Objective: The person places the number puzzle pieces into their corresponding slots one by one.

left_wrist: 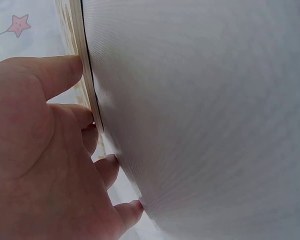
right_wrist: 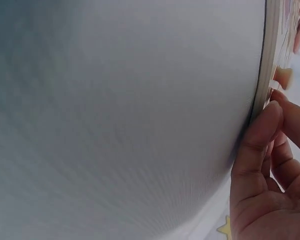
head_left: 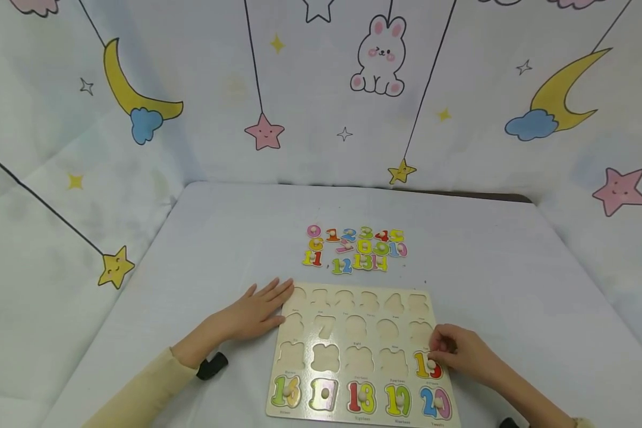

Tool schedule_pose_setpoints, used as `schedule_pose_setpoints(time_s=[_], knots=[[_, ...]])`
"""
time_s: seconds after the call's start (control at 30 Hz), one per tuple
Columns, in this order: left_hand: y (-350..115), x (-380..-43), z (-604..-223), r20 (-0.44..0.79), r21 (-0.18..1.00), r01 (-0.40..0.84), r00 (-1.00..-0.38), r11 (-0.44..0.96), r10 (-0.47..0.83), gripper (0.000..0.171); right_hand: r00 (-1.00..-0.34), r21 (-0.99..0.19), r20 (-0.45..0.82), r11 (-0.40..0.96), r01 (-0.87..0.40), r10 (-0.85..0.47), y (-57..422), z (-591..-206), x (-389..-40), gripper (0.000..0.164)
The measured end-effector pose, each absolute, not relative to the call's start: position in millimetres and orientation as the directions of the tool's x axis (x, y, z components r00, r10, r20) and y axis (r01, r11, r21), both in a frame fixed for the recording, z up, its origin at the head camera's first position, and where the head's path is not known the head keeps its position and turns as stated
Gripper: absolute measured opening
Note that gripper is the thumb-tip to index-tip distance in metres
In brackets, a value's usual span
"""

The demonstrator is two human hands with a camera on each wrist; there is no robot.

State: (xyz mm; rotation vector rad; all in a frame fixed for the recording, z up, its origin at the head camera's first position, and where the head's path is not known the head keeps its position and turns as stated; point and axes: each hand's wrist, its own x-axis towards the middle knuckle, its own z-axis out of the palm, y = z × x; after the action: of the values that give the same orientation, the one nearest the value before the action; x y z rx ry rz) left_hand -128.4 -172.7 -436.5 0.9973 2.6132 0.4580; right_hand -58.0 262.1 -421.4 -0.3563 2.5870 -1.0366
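A wooden number puzzle board (head_left: 337, 297) lies on the white table. My left hand (head_left: 259, 312) is spread flat at its upper left corner, fingertips at the edge; in the left wrist view, thumb and fingers (left_wrist: 65, 75) line the board's side. At the right edge, my right hand (head_left: 462, 351) has curled fingers, thumb and forefinger pinching the right side of the number 15 piece (head_left: 421, 365). In the right wrist view, the thumb tip (right_wrist: 270, 117) meets the forefinger beside a wooden knob (right_wrist: 284, 78). The bottom row holds pieces 16 to 20, among them the 20 (head_left: 433, 404).
Behind the board lie loose number pieces, 0 to 14, including the 12 (head_left: 341, 266) and the 3 (head_left: 366, 233). Recesses in the board's upper rows, such as the seven-shaped recess (head_left: 326, 327), hold no pieces. A printed cloth (head_left: 321, 89) hangs around the table.
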Motion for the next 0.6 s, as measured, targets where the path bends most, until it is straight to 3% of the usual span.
schedule_pose_setpoints(time_s=[0.27, 0.6], knots=[[-172, -129, -436, -0.172, 0.393, 0.59, -0.707, 0.705, 0.686, 0.064, -0.849, -0.735, -0.283, 0.669, -0.108, -0.447, 270, -405, -79, 0.011], [-171, -128, -434, -0.17, 0.403, 0.586, -0.707, 0.703, 0.686, 0.063, -0.932, -0.664, -0.123, 0.726, -0.177, -0.34, 260, -394, -142, 0.013]])
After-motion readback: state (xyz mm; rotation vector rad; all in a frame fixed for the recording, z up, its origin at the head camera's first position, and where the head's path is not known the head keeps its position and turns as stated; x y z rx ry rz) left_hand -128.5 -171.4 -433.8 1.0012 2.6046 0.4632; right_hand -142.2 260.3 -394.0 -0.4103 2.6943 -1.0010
